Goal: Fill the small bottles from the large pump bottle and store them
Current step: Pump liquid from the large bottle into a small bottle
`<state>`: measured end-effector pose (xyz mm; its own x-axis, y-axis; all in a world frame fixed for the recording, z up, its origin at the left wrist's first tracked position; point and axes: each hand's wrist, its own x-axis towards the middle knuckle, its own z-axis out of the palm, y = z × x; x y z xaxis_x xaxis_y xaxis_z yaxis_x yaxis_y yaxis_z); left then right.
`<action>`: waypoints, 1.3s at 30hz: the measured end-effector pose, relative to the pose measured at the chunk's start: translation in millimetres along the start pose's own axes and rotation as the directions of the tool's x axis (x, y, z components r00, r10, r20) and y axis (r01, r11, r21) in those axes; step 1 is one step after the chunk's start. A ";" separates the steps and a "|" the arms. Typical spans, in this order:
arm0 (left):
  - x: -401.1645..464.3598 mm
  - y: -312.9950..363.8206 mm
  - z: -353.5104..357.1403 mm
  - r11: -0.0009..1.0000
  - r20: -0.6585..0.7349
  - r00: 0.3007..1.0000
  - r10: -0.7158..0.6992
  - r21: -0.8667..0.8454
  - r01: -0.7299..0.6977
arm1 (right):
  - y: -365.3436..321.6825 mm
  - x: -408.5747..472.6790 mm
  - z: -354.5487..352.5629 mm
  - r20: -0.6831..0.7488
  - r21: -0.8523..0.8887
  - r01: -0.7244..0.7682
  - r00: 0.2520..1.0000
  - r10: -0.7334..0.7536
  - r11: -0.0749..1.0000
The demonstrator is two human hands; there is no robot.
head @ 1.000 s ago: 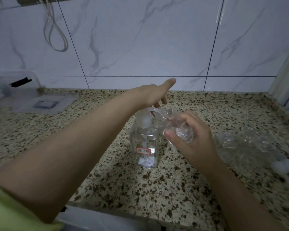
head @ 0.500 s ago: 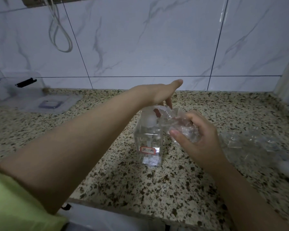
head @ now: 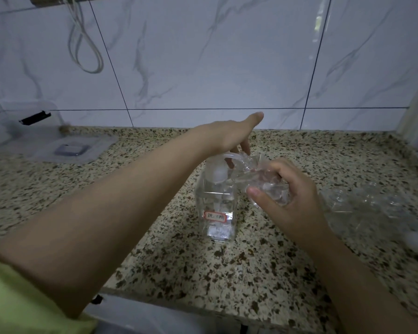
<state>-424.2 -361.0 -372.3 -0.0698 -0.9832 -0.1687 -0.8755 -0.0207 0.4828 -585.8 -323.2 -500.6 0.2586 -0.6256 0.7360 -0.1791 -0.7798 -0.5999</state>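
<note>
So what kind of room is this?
Probably a kitchen or washroom at home. There's a speckled stone counter against a marble-look tiled wall, and the left hand rests on a clear pump bottle on the counter.

The light here is dim and cool, with a bluish cast over the marble wall tiles (head: 203,56). A soft vertical glare streak shows on the tile at upper right. Shadows on the speckled countertop (head: 251,273) are faint and diffuse, so I can't tell where the light comes from. My left forearm (head: 101,225) looms large and soft near the lens. The wide angle bends the tile joints and the counter edge. The clear small bottles (head: 372,208) at right smear into a blur, and the far right edge is blurriest.
</note>
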 end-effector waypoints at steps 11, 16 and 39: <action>0.0 5.9 -7.1 0.997 -0.017 0.998 0.058 -0.044 -0.058 | -2.7 1.8 -0.3 0.019 0.029 -0.014 1.000 0.014 0.999; 5.7 -2.5 -1.0 1.000 -0.007 1.000 0.015 -0.014 -0.015 | -2.0 2.1 -0.4 0.030 0.008 -0.022 0.999 0.022 1.000; 4.0 -1.2 -4.4 0.997 -0.012 1.000 -0.004 -0.082 0.003 | -4.0 1.3 -0.6 0.034 0.039 -0.003 0.999 0.002 0.999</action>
<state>-421.4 -365.7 -369.8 -0.0603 -0.9852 -0.1605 -0.8334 -0.0388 0.5512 -585.3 -320.9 -497.1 0.2904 -0.6260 0.7238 -0.1423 -0.7762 -0.6142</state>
